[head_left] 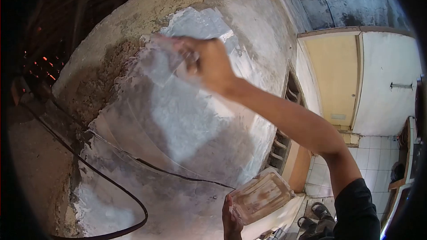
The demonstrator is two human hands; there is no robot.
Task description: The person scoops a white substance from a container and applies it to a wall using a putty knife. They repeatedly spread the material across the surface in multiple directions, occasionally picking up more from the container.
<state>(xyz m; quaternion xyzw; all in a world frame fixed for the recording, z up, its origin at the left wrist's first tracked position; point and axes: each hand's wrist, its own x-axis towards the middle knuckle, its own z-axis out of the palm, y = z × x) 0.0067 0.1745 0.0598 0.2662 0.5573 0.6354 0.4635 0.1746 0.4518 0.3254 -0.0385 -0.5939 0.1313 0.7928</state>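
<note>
My right hand (207, 62) is raised against the wall, its fingers curled and smeared by motion. In it is a thin, pale flat scraper (171, 72), blurred against the wet coat, so its edges are hard to make out. Grey-white plaster (187, 129) covers the middle of the wall, smooth in places and ragged at its upper left border. Low in the view, my left hand (232, 222) grips the side of a shallow rectangular plastic container (262, 195), tilted, with brownish-white residue on it.
A black cable (133, 195) loops across the lower left, and a thin dark line (178, 175) crosses the wall. Rough bare masonry (91, 80) borders the plaster. At right are vent openings (281, 149), a yellow door (333, 80), white floor tiles (369, 153) and sandalled feet (318, 211).
</note>
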